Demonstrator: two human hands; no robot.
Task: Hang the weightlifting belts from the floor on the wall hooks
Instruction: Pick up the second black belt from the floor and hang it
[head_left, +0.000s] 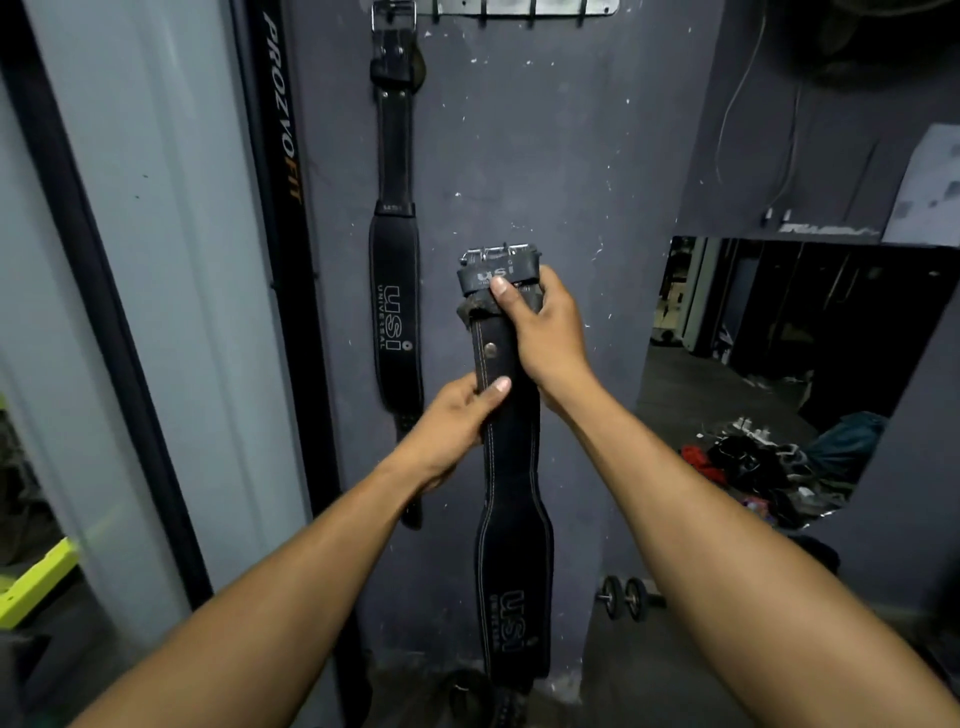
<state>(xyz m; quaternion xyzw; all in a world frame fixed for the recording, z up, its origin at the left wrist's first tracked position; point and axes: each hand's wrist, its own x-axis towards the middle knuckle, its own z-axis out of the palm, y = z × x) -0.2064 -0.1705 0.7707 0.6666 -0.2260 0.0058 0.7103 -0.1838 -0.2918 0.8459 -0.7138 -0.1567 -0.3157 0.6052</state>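
I hold a black leather weightlifting belt (511, 525) upright in front of the dark wall, its metal buckle (496, 255) at the top and its wide padded part hanging down. My right hand (545, 327) grips it just under the buckle. My left hand (457, 426) pinches the strap a little lower. A second black belt (396, 291) hangs by its buckle from the leftmost hook of the metal hook rail (519, 8) at the top of the wall. Several hooks to its right are bare.
A black machine post marked PROZYOFIT (283, 156) stands left of the hanging belt. A small dumbbell (626, 597) lies on the floor at the wall's foot. A wall mirror (779, 364) at right reflects clutter on the floor.
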